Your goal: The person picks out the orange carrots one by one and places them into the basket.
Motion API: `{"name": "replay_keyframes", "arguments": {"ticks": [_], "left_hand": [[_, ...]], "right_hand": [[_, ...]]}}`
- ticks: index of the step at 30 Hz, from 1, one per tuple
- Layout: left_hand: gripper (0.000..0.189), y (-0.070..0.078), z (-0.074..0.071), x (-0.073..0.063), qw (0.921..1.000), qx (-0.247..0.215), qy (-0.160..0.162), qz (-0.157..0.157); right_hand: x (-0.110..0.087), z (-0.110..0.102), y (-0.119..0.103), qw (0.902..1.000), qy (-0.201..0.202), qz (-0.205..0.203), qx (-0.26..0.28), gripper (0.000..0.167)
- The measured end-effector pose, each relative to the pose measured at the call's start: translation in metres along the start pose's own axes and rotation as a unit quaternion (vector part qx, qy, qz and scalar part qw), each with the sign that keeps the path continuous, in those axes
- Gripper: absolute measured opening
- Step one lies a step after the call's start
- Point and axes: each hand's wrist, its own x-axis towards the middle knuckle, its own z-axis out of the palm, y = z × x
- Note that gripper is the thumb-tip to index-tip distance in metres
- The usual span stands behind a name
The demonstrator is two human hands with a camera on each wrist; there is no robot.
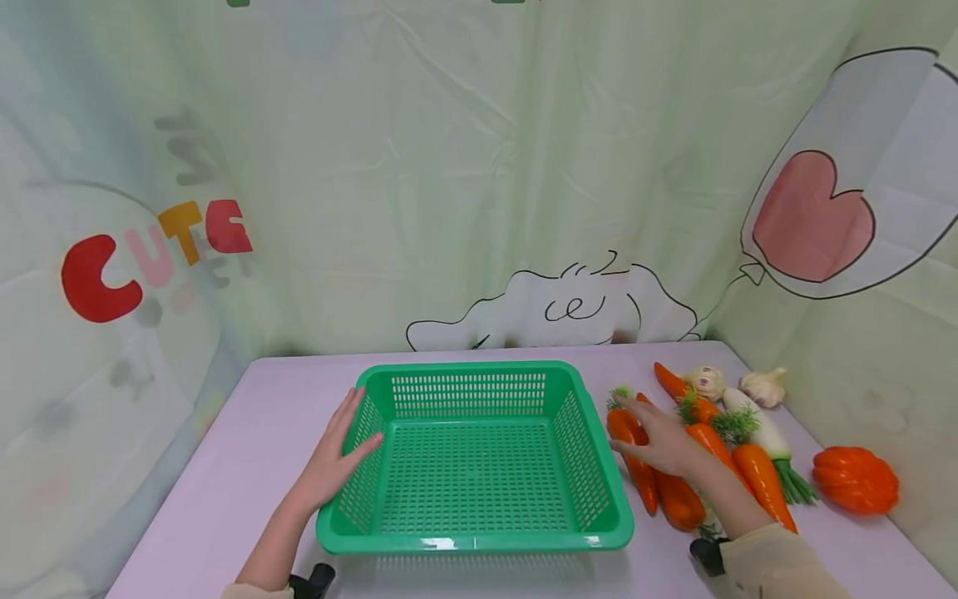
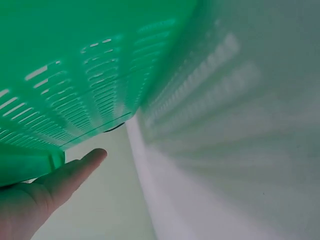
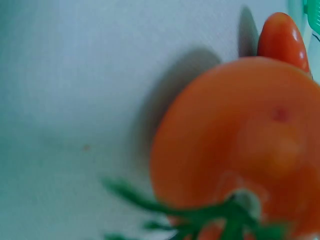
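A green plastic basket [image 1: 475, 543] with slotted walls stands at the middle of the table. My left hand [image 1: 334, 459] lies along its left rim, fingers straight and thumb spread over the inside. From low down, the left wrist view shows the basket's slotted wall [image 2: 100, 80] and one straight finger [image 2: 75, 175] beside it. My right hand [image 1: 664, 443] hovers over the carrots on the right, fingers loosely extended, gripping nothing. Below it lie a carrot [image 1: 679, 502] and a slim orange-red one [image 1: 642, 478]. A carrot's blunt end [image 3: 215, 135] with green leaves fills much of the right wrist view.
Right of my right hand lie more carrots [image 1: 765, 484], a white radish [image 1: 765, 431] with green tops and two garlic bulbs, one [image 1: 763, 387] near the table's right edge. A ribbed orange-red pumpkin [image 1: 856, 480] sits farther right. Printed curtains [image 1: 419, 183] surround the table [image 1: 224, 466].
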Motion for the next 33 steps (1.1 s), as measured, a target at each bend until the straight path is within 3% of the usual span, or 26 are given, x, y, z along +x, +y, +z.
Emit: {"name": "replay_keyframes", "arguments": {"ticks": [5, 14, 18, 23, 33], "left_hand": [[0.073, -0.001, 0.001, -0.001, 0.9997, -0.014, 0.0, -0.018], [0.072, -0.002, 0.0, -0.001, 0.9965, -0.061, -0.001, -0.057], [0.072, -0.004, 0.002, 0.0, 0.998, -0.044, -0.003, -0.046], [0.071, -0.003, 0.002, 0.0, 0.9997, 0.0, -0.003, -0.024], [0.07, -0.002, 0.002, -0.001, 0.9998, 0.001, 0.001, -0.021]], "right_hand": [[0.001, 0.004, -0.002, 0.9999, -0.006, -0.006, -0.008, 0.075], [0.001, 0.006, -0.009, 0.998, -0.061, 0.016, -0.002, 0.083], [0.001, 0.009, -0.009, 0.9966, -0.076, 0.031, 0.007, 0.088], [0.003, 0.011, -0.004, 0.9972, -0.064, 0.029, 0.024, 0.09], [0.003, 0.011, -0.001, 0.9958, -0.051, 0.039, 0.065, 0.09]]}}
